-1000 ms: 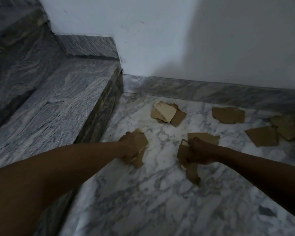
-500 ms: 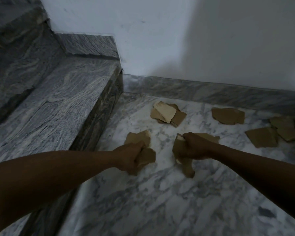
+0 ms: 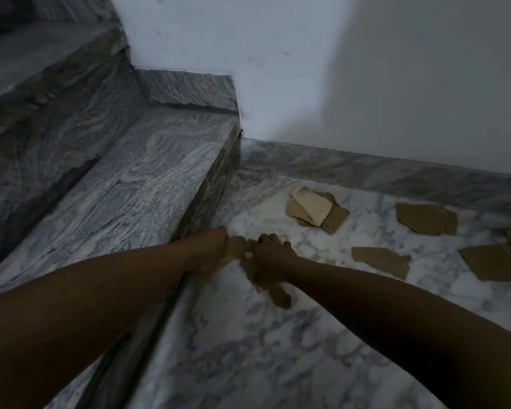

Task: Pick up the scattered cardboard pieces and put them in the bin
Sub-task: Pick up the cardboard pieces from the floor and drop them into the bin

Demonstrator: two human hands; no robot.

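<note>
Left hand (image 3: 208, 253) beside right hand (image 3: 273, 261), curled

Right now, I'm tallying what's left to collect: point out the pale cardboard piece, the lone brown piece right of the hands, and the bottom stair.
pale cardboard piece (image 3: 312, 205), head view, middle of its top face.
lone brown piece (image 3: 381, 261), head view, centre of its face.
bottom stair (image 3: 148, 184), head view, bare tread.
</note>
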